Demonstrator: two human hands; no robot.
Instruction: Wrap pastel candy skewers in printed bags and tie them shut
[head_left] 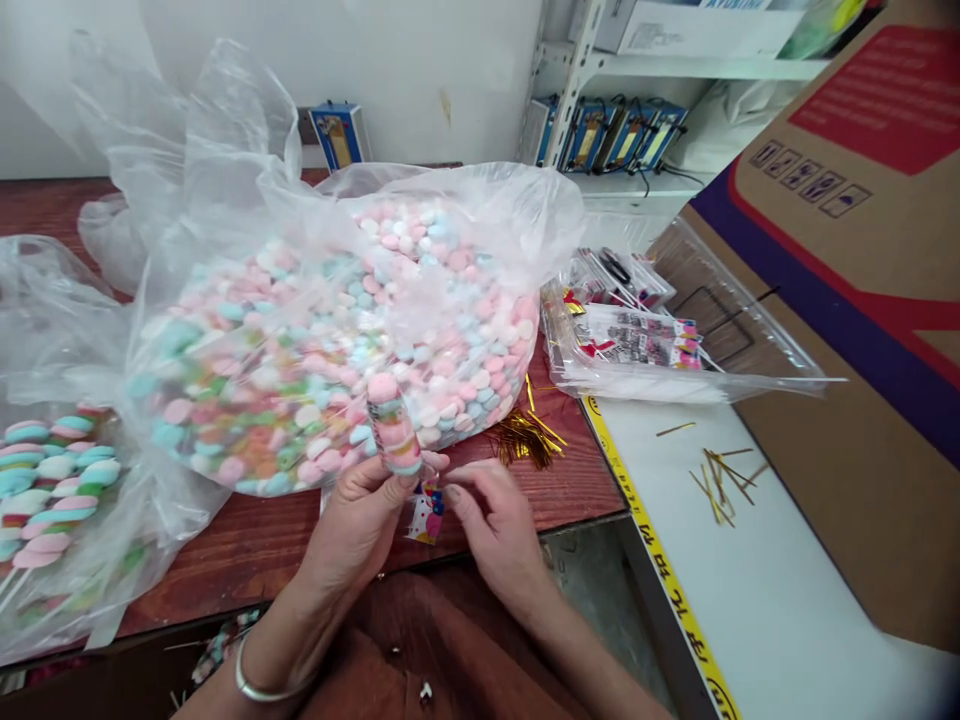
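Note:
My left hand (pixel 369 515) is closed around a marshmallow skewer (pixel 394 425), a stack of pink, blue and white marshmallows inside a clear printed wrapper. It is tilted, with its top leaning away from me. The wrapper's colourful dotted end (pixel 426 515) hangs below, between my hands. Beside it, my right hand (pixel 495 520) has its thumb and fingers pinched together at the wrapper's edge; whatever is between them is too small to make out. Just beyond my hands lies a large clear bag of loose marshmallows (pixel 480 375). Gold twist ties (pixel 529 438) lie in a pile near my right hand.
At left, a plastic bag holds several marshmallow skewers (pixel 60 480). A clear tray (pixel 750 350) with printed wrappers (pixel 637 338) stands at right beside a large cardboard box (pixel 847 400). More gold ties (pixel 724 485) lie on the white surface. Blue devices (pixel 622 135) sit on a shelf.

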